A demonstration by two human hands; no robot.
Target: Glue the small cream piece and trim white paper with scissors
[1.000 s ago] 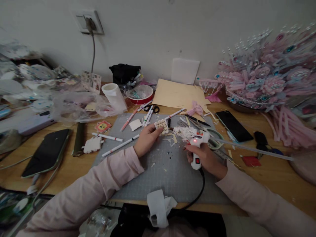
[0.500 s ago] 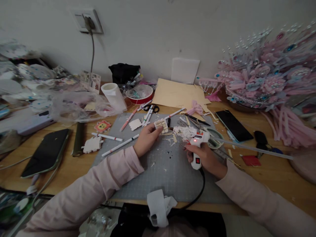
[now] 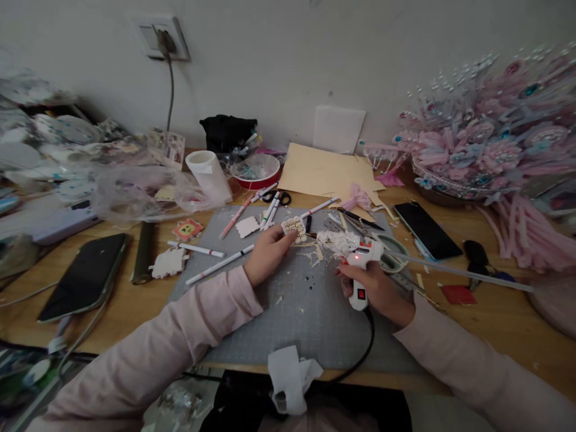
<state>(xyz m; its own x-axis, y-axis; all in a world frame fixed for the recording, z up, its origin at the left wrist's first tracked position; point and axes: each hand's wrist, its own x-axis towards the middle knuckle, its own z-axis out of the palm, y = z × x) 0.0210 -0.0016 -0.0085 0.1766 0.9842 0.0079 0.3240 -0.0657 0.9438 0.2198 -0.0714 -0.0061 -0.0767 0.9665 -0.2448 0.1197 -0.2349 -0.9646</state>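
Between the thumb and fingers of my left hand [image 3: 269, 255] is a small pale cut-out piece [image 3: 294, 230] with dark outlines, tilted up above the cutting mat [image 3: 279, 327]. My right hand [image 3: 378, 288] is wrapped round the grip of a white hot glue gun [image 3: 362, 257]. A red light shows on its side, and a long clear glue stick [image 3: 463, 270] sticks out of its back. White clumped material covers the gun's front, and the nozzle points left, close to the cut-out piece's right edge. Whether the tip touches it, I cannot tell.
Several markers [image 3: 220, 264], a white scalloped cut-out [image 3: 247, 226], black-handled scissors [image 3: 282, 198] and paper scraps lie around the mat. A phone [image 3: 427, 230] and keys [image 3: 476, 255] are on the right, below pink beaded decorations [image 3: 486, 144]. Another dark device [image 3: 85, 276] lies left. The gun's black cord [image 3: 369, 342] hangs over the front edge.
Both hands hold nearly the same pose, with the cut-out piece and the glue gun in the same places. The whole view has shifted very slightly.
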